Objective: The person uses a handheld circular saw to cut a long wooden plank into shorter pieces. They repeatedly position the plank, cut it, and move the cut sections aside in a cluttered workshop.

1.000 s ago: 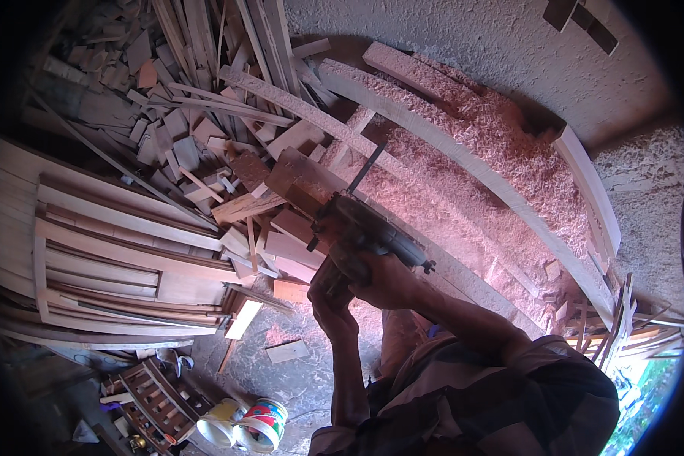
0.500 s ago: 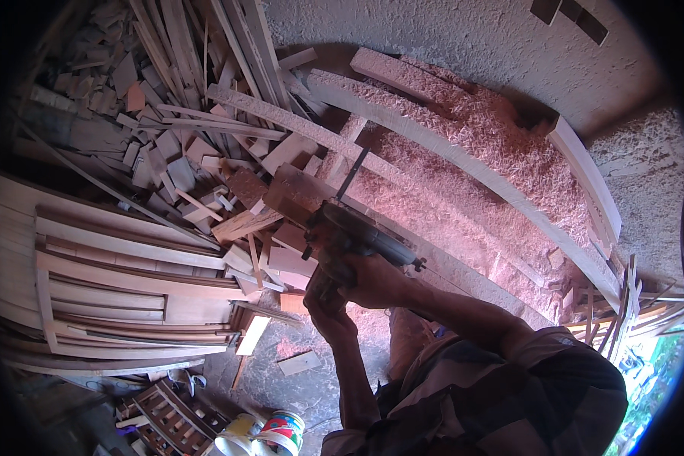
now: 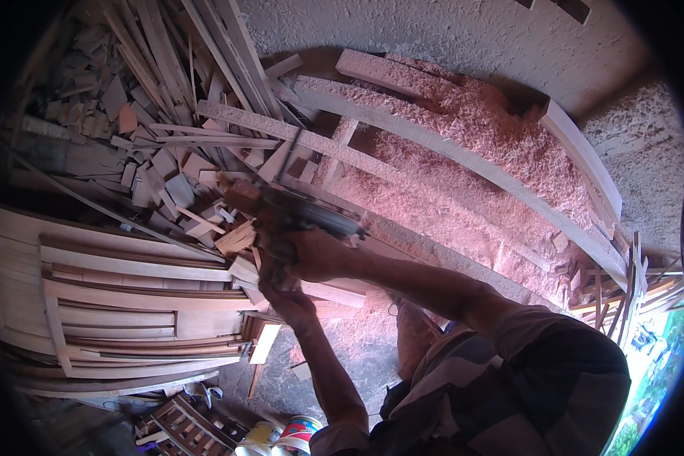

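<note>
My right hand (image 3: 318,254) is closed around the handle of a dark handheld power tool that looks like an electric planer (image 3: 315,211). Just below it, my left hand (image 3: 285,300) is wrapped against the near side of the same tool. A dark narrow bar or cord (image 3: 289,154) rises from the tool's far side. Behind and beside the tool runs a long plank (image 3: 448,267) dusted with pinkish shavings. Motion blur and my hands hide the tool's underside, so I cannot tell whether it touches wood.
Curved beams (image 3: 463,152) lie beyond, over a heap of shavings (image 3: 501,129). Offcuts (image 3: 159,171) pile up at the left below leaning boards (image 3: 235,61). Slatted wooden panels (image 3: 121,289) lie nearer left. Buckets (image 3: 300,429) stand at the lower edge, and a rough wall (image 3: 433,30) rises at the back.
Both hands have carried the power tool left and slightly up, toward the offcut pile. The whole view has shifted a little as well. Both hands keep their hold.
</note>
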Motion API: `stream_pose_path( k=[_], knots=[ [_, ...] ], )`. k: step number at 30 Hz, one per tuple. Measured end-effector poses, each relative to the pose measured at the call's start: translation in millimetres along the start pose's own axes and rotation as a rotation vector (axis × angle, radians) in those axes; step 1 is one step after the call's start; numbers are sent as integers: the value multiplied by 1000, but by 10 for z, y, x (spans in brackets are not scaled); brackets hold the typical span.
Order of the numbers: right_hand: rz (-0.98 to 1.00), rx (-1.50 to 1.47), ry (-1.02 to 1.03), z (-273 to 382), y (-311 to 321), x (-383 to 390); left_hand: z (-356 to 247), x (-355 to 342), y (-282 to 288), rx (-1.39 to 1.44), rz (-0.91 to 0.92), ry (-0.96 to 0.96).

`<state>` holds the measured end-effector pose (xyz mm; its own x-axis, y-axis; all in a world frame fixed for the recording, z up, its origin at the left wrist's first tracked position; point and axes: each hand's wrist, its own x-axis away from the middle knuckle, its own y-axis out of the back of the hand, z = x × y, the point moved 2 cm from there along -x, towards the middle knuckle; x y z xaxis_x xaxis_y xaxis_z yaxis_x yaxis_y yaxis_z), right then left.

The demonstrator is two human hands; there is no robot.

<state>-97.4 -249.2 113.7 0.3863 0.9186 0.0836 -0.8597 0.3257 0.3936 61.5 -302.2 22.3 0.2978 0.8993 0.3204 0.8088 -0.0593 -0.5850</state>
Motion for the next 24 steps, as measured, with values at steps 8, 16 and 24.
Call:
stream_pose_path(
  k=[8,16,24],
  knots=[
    [-213,-223,423,290,500,541,-412,309,-509,-173,294,-362],
    [-356,-128,29,2,1558,2393,722,1626,-916,-291,449,-6],
    [-807,-60,-294,-690,1990,5005,1742,3223,-1270,-1065,1280,249]
  ],
)
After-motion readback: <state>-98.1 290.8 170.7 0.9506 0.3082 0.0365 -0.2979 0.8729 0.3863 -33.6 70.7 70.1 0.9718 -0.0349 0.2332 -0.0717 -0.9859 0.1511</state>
